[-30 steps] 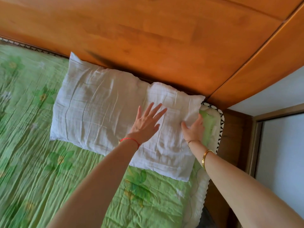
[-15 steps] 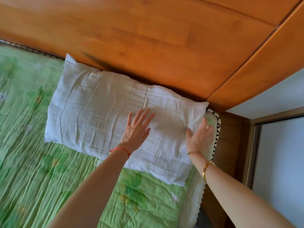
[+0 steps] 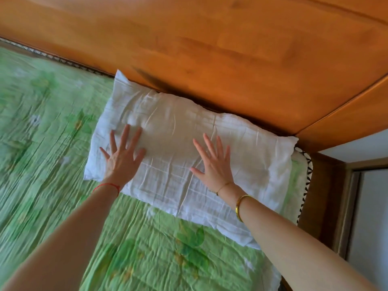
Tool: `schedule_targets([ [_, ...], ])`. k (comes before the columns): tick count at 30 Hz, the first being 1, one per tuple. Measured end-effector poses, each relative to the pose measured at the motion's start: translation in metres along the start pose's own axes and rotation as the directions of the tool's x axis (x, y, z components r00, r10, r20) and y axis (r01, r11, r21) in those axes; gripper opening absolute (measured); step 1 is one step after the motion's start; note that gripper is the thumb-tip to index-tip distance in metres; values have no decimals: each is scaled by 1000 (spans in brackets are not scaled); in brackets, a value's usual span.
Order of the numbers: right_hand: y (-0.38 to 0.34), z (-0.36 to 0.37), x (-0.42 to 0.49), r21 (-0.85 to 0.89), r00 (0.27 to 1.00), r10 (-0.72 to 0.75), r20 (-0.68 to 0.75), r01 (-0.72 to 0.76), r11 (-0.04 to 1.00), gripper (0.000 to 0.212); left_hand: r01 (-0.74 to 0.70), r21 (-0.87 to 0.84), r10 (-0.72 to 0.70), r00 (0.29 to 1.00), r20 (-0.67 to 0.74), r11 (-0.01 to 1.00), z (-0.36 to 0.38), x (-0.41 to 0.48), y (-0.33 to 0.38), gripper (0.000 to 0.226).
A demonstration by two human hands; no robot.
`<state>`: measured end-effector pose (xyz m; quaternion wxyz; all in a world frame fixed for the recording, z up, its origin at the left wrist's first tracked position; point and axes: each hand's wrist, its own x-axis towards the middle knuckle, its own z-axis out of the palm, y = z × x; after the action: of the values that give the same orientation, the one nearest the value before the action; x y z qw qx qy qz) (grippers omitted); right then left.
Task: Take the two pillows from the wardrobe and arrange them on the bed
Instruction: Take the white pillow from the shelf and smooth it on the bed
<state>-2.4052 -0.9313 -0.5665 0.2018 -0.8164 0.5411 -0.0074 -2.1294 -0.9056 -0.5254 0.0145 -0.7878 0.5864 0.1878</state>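
One white, creased pillow (image 3: pixel 174 131) lies flat on the bed (image 3: pixel 52 143), its long side against the wooden headboard (image 3: pixel 210 49), near the bed's right corner. My left hand (image 3: pixel 122 156) rests palm down on the pillow's left part, fingers spread. On the pillow's middle lies my right hand (image 3: pixel 214 162), also flat with fingers apart. Neither hand grips anything. No second pillow is in view.
The bed carries a green flowered cover with a black-and-white trimmed edge (image 3: pixel 304 185) at the right. Beyond that edge stand a dark wooden side panel (image 3: pixel 321 196) and a white wall or door (image 3: pixel 371 217).
Both hands slid leftward across the pillow: the left from the middle to the left part, the right from the right corner to the middle. The folded right end now lies flat.
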Motion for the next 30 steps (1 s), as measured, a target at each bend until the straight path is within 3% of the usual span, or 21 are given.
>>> schedule_targets([
  [3,12,16,1,-77,996,71,60,-67,995,89,21,-29,-15,982,186,999,2,22,-14,64],
  [7,34,26,-1,-152,997,70,36,-63,986,88,18,-9,-15,969,247,1000,9,47,-12,64],
  [9,33,27,0,-179,997,75,10,-73,981,87,4,19,-8,984,176,1000,15,45,-10,64],
  [11,24,28,-6,-206,995,96,-5,-94,974,85,-26,22,26,1000,4,999,24,29,-7,63],
  [14,10,35,-25,-181,996,52,-78,-65,981,81,-92,-40,79,965,-249,995,44,-3,-5,58],
  [16,1,42,-40,-156,995,-17,-99,1,988,78,-181,6,175,943,-284,983,56,-23,-5,58],
  [20,-7,58,-79,-188,994,-103,-20,98,977,70,-344,160,362,927,-101,925,82,-61,-10,64],
  [23,10,64,-109,-300,999,-12,43,25,954,64,-258,157,258,966,23,953,88,-71,-14,74],
  [26,31,59,-130,-367,996,-11,90,44,929,63,-203,196,183,976,116,959,82,-67,-6,76],
  [30,37,45,-154,-336,995,23,101,12,942,63,-128,216,112,990,86,968,71,-85,17,76],
])
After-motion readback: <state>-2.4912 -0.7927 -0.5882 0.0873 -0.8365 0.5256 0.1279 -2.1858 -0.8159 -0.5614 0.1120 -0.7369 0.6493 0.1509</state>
